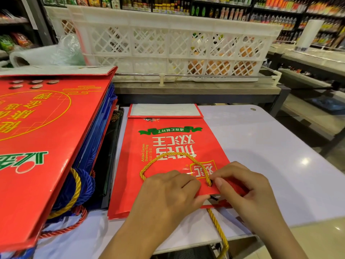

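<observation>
- Red paper bag [173, 146] flat on white table [270, 156].
- Left hand [168, 191] holds the bag's near edge.
- Right hand [240, 186] pinches yellow cord handle [168, 155] at its hole.
- Bag stack [46, 137] beside, left.

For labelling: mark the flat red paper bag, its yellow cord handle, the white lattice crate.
red paper bag [168, 143], head view, printed front
yellow cord handle [173, 153], head view, loop top
white lattice crate [168, 22], head view, front wall

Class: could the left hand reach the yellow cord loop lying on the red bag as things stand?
Probably yes: the yellow cord loop lies bare on the red bag beyond the left hand, nothing between, though that hand holds the bag's edge.
</observation>
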A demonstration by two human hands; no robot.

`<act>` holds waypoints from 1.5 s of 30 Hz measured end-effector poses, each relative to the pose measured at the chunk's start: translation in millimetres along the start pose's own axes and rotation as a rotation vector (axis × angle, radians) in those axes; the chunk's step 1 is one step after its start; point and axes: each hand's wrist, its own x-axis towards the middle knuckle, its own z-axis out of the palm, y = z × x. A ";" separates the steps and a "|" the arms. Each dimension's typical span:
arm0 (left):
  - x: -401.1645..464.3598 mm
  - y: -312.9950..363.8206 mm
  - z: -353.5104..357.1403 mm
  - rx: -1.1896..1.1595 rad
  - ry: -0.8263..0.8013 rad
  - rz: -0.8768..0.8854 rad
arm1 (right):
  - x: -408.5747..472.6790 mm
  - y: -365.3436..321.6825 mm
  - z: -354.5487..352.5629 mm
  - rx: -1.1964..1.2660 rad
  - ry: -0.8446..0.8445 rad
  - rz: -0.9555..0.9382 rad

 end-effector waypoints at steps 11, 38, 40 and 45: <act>2.5 4.3 -3.5 -0.088 -0.025 -0.019 | 2.0 -3.7 -0.9 0.083 0.009 -0.030; 5.3 12.2 1.5 -0.192 -0.041 -0.100 | -28.2 0.5 30.6 -0.473 0.366 -0.036; 4.5 12.2 1.6 -0.187 -0.039 -0.097 | -28.7 0.5 30.6 -0.475 0.367 -0.045; 3.2 12.9 2.2 -0.185 -0.038 -0.109 | -29.5 0.4 28.7 -0.460 0.352 -0.081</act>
